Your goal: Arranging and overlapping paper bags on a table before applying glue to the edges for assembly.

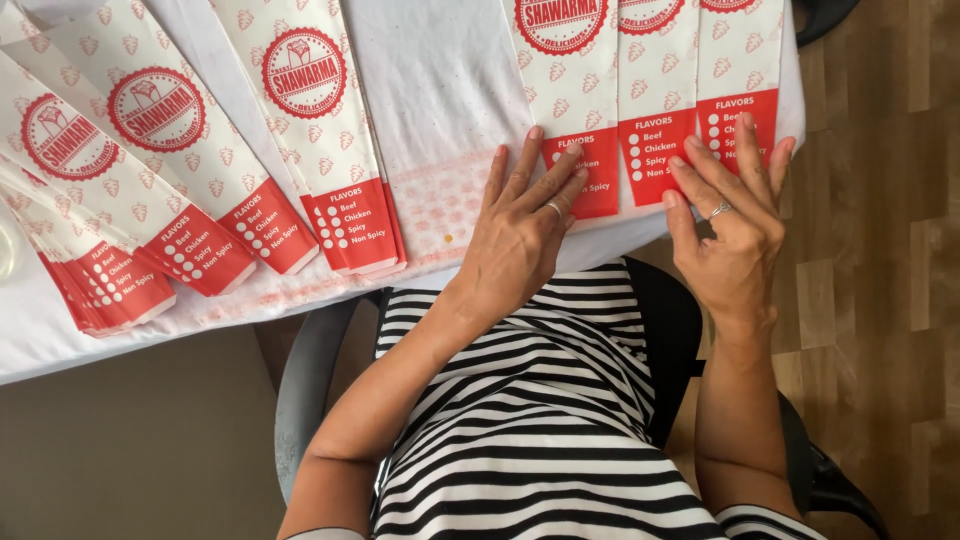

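Hands (520,225) on red-ended paper sleeves (585,120)

Layout at the near edge of the desk (60,345). Three paper sleeves (655,90) lie side by side on the cloth (445,110) at right, ends toward the seated person. The left hand (520,235) rests flat on the leftmost of these; the right hand (730,215) lies on the two to its right. A fanned row of sleeves (180,170) lies overlapping at left, well apart from both hands. The chair (300,390) stands below the desk edge.

Three paper sleeves (655,90) — white, red-ended (flat) — at table edge.
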